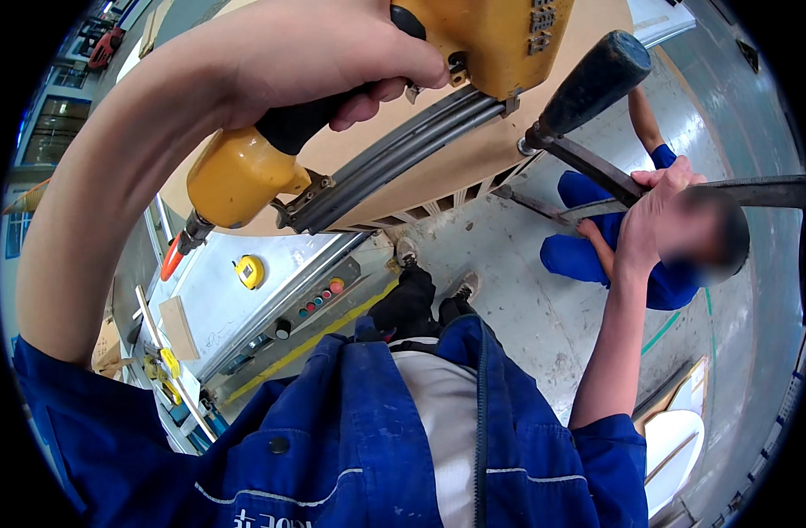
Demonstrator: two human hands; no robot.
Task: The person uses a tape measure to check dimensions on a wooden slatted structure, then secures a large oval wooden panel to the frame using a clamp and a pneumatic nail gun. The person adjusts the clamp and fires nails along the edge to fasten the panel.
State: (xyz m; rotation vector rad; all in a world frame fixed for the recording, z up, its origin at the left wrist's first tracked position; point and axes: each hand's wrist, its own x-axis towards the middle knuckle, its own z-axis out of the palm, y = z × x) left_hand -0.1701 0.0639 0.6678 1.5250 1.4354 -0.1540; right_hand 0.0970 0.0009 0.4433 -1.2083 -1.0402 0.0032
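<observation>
My left hand (341, 48) is closed round the black grip of a yellow pneumatic nail gun (495, 44), whose grey magazine (394, 163) slants over a light brown board (333, 167). An orange-red air hose (170, 258) joins the gun's end. My right hand (645, 216) is closed on the metal bar of a bar clamp (592, 167). The clamp's dark handle (597, 84) points up, and its screw end is at the board's edge. Below that edge, framing strips (447, 204) show. The gun's nose tip cannot be made out.
A co-worker in blue (676, 286) squats at the right, close behind my right hand. At left, a white-topped bench (218, 295) bears a yellow tape measure (249, 271) and a wood offcut (179, 327). A button panel (319, 299) runs along its side. White boards (676, 449) lean at lower right.
</observation>
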